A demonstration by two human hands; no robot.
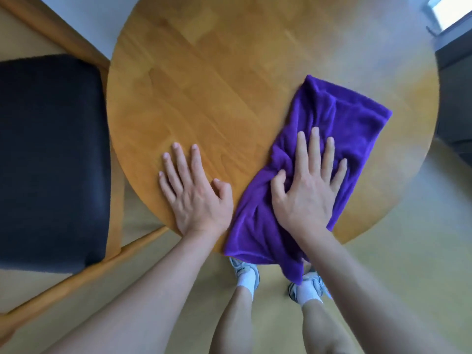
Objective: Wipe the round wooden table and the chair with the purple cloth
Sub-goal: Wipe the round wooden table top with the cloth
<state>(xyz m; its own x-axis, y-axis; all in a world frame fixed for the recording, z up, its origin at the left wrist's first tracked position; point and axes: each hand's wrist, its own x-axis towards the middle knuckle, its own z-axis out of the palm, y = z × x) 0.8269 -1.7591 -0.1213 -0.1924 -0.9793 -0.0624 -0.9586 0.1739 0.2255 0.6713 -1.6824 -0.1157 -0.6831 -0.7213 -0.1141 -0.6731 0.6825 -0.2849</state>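
With your right hand (307, 190) pressing flat-fingered on the purple cloth (332, 118) at lower right of the round wooden table (204, 85), and your left hand (192, 190) flat, empty, bracing beside it, sweep overlapping strokes leftward.

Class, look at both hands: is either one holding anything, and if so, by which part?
Neither grips anything. The right hand presses flat on the middle of the purple cloth; the left hand rests flat on the bare table.
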